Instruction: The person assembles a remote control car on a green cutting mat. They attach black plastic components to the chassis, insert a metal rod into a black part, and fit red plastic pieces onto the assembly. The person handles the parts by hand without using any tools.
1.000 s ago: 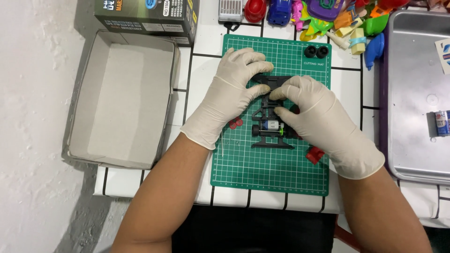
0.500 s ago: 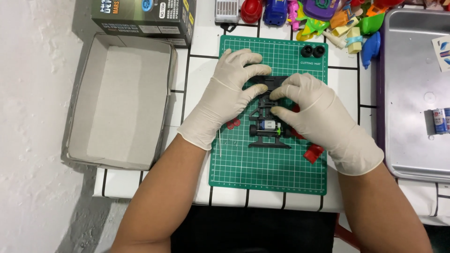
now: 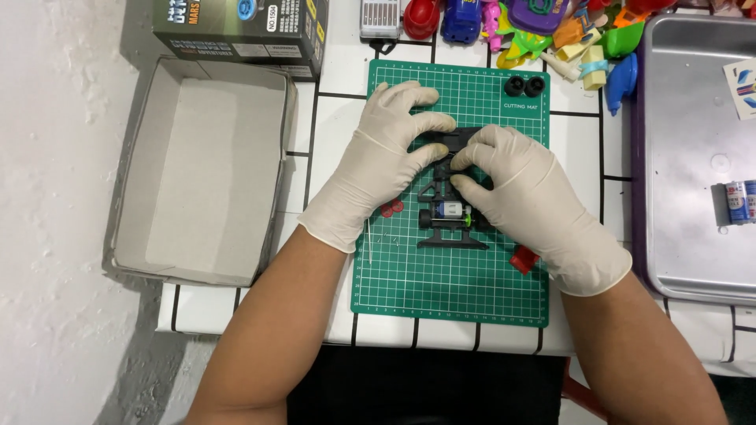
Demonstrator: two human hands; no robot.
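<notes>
A black toy car frame [image 3: 451, 214] with a small silver motor lies on the green cutting mat [image 3: 449, 283]. Both my hands wear white gloves. My left hand [image 3: 383, 161] pinches the frame's far end from the left, fingers curled over it. My right hand [image 3: 524, 197] grips the same end from the right, thumb and fingertips on the black part. Small red round parts [image 3: 390, 208] lie by my left wrist. A red block [image 3: 524, 259] sits under my right wrist. Two black tyres [image 3: 524, 85] rest at the mat's far right corner.
An empty grey cardboard box lid [image 3: 201, 169] lies to the left, with a dark printed box [image 3: 240, 31] behind it. A metal tray [image 3: 697, 157] holding small batteries [image 3: 736, 201] is on the right. Colourful toy parts [image 3: 543, 27] crowd the far edge.
Both hands stay on the frame's far end. My fingers have shifted slightly on the black part; the frame has barely moved.
</notes>
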